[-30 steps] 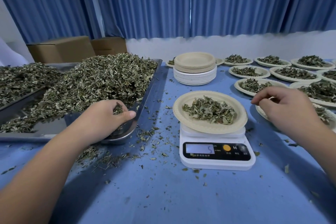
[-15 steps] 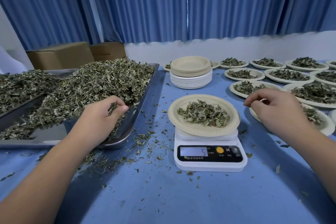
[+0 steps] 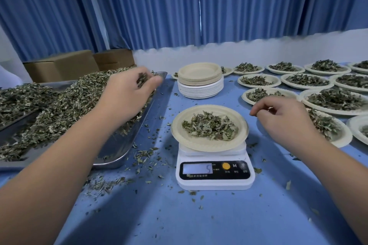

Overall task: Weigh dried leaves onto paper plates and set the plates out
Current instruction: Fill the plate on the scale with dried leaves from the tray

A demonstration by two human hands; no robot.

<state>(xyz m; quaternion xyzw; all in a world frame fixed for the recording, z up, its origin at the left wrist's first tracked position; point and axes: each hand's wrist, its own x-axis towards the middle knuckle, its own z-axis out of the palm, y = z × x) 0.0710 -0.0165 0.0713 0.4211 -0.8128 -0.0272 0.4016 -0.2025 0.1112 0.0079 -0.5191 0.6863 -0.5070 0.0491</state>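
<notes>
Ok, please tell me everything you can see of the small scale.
The scale is small, digital, white and plastic-looking, with a black front panel: a lit display reading 5, an orange button, an M mark. It stands flat on the blue table and carries a paper plate of dried leaves on its platform.

I see a blue table [image 3: 199,221] w/ a metal tray [image 3: 119,145] on the left and a white scale [image 3: 215,183] near-centre. A stack of empty plates [image 3: 200,83] sits far-centre, beyond the scale. Filled plates [image 3: 275,81] cover the right side in rows, near to far. Bits of dried leaves [image 3: 142,155] lie scattered btwn tray & scale, a few nearer too.
</notes>
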